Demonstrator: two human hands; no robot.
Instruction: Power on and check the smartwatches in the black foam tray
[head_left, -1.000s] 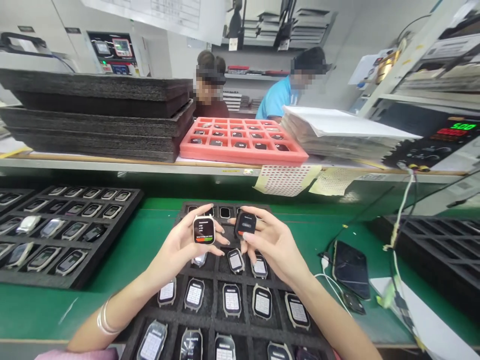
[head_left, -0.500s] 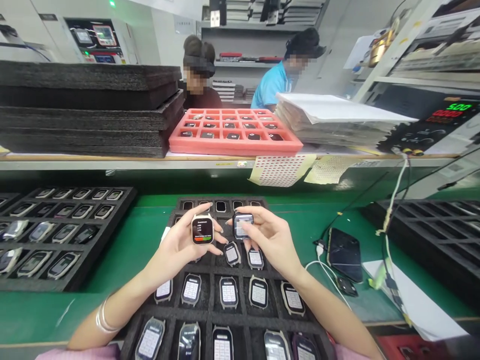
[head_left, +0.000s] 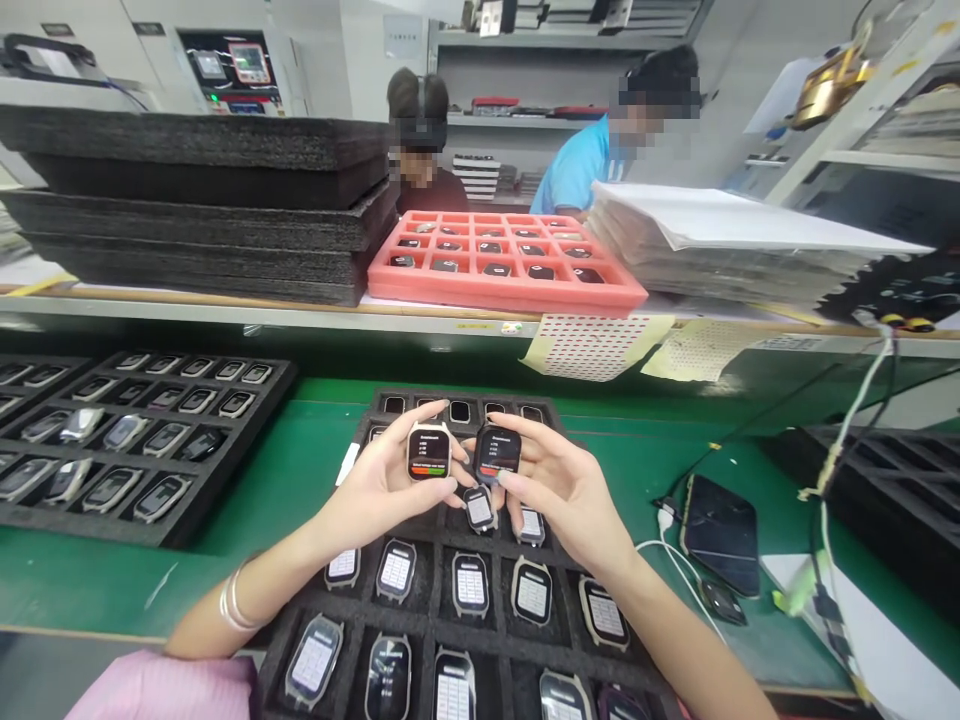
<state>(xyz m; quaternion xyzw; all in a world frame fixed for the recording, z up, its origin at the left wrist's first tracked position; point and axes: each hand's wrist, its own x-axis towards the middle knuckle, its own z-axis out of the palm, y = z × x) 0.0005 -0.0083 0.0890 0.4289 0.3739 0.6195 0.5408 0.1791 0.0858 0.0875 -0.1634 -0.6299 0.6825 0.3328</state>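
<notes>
My left hand (head_left: 390, 480) is closed around a light-rimmed smartwatch (head_left: 429, 453) without a strap; its dark screen carries text and a red and green bar at the bottom. Beside it, my right hand (head_left: 559, 480) grips a dark smartwatch (head_left: 498, 455) by its edges, its screen showing similar text and a red strip. Both watches are held face up above a black foam tray (head_left: 427, 622). In the tray's compartments lie several more watch bodies, many with lit white screens, such as the watch (head_left: 470, 585) below my hands.
Another foam tray of watches (head_left: 180, 480) is at the left. A phone (head_left: 721, 535) and white cables lie at the right. On the shelf stand black foam slabs (head_left: 195, 215), a red tray (head_left: 510, 296) and stacked sheets (head_left: 735, 240). Two people are behind.
The right watch's screen has switched from a light page to dark text with a red strip. My right thumb has moved from the screen to its lower edge. The view has shifted.
</notes>
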